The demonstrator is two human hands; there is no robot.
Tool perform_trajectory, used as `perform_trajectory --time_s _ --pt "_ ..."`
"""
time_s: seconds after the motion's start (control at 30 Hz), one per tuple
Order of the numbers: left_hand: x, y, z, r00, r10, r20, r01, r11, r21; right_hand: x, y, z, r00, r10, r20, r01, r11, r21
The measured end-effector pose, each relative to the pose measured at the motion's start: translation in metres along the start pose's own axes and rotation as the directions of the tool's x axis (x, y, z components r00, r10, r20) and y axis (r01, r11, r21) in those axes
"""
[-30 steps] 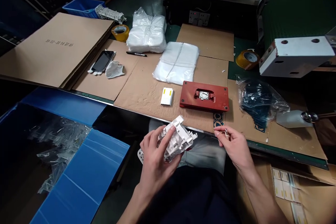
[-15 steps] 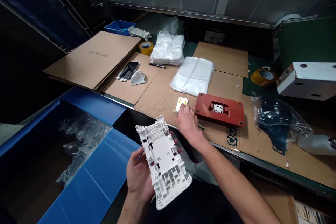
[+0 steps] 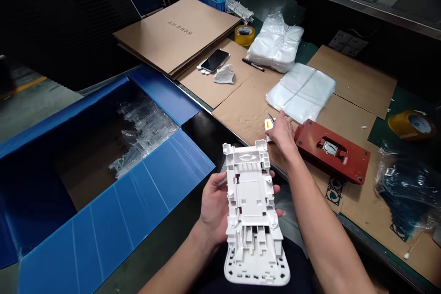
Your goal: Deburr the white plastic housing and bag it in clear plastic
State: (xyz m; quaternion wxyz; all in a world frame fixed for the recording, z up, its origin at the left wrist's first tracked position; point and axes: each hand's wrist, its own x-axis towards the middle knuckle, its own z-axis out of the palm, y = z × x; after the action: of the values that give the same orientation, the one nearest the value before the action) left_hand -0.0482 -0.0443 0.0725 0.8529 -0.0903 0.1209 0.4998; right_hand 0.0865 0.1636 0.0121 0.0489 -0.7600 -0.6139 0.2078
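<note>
My left hand holds a long white moulded plastic part upright over my lap, fingers wrapped round its back. My right hand reaches forward onto the cardboard-covered bench and rests on a small white and yellow card. Thin metal tweezers stick out from its closed fingers. A red fixture plate with a metal insert lies just right of that hand.
A blue corrugated bin with bagged clear parts stands at my left. On the bench lie clear bag stacks, a phone on gloves, a pen, tape rolls, flat cardboard sheets and a bag of dark blue parts.
The view has swung left and down. My left hand has raised and straightened the white part. My right hand stays at the card near the red plate.
</note>
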Motion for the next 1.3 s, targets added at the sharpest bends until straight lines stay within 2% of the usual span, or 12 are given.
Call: perform_trajectory --time_s 0.27,0.4,0.5,0.57,0.63,0.73,0.8,0.97,1.07,1.13,1.23,1.3 --pt "0.001 -0.006 -0.002 0.998 -0.044 -0.036 0.044 0.999 -0.018 0.007 0.015 -0.007 0.997 -0.054 0.047 0.043 0.979 0.199" --pt "0.002 -0.006 -0.006 0.995 -0.048 -0.090 0.053 0.998 0.044 -0.026 0.039 -0.028 0.991 -0.094 0.097 0.043 0.900 0.433" --pt "0.006 -0.007 -0.009 0.988 -0.002 -0.158 0.016 0.996 0.091 -0.078 0.068 -0.056 0.984 -0.109 0.141 -0.005 0.772 0.635" --pt "0.011 -0.009 -0.011 0.977 0.024 -0.210 0.005 0.991 0.136 -0.116 0.090 -0.073 0.962 -0.080 0.263 -0.178 0.545 0.819" --pt "0.018 -0.014 -0.012 0.961 0.042 -0.274 0.007 0.985 0.173 -0.148 0.107 -0.084 0.910 -0.080 0.406 -0.343 0.404 0.848" --pt "0.028 -0.027 -0.013 0.933 0.045 -0.357 0.034 0.977 0.209 -0.179 0.119 -0.084 0.829 -0.135 0.542 -0.485 0.309 0.818" --pt "0.034 -0.036 -0.014 0.928 0.012 -0.373 0.081 0.969 0.233 -0.187 0.120 -0.076 0.804 -0.160 0.572 -0.521 0.272 0.809" --pt "0.040 -0.055 -0.014 0.914 -0.037 -0.404 0.168 0.941 0.294 -0.193 0.123 -0.058 0.847 -0.097 0.523 -0.505 0.164 0.847" --pt "0.041 -0.059 -0.015 0.901 -0.054 -0.431 0.201 0.932 0.303 -0.199 0.127 -0.052 0.873 -0.062 0.484 -0.470 0.162 0.868" --pt "0.041 -0.059 -0.015 0.892 -0.080 -0.445 0.233 0.924 0.302 -0.204 0.131 -0.048 0.909 -0.024 0.417 -0.399 0.241 0.884" --pt "0.040 -0.058 -0.016 0.895 -0.130 -0.426 0.265 0.924 0.275 -0.210 0.137 -0.041 0.960 0.063 0.272 -0.273 0.417 0.867" --pt "0.040 -0.058 -0.016 0.907 -0.161 -0.389 0.273 0.928 0.253 -0.211 0.140 -0.035 0.968 0.098 0.233 -0.252 0.433 0.866"
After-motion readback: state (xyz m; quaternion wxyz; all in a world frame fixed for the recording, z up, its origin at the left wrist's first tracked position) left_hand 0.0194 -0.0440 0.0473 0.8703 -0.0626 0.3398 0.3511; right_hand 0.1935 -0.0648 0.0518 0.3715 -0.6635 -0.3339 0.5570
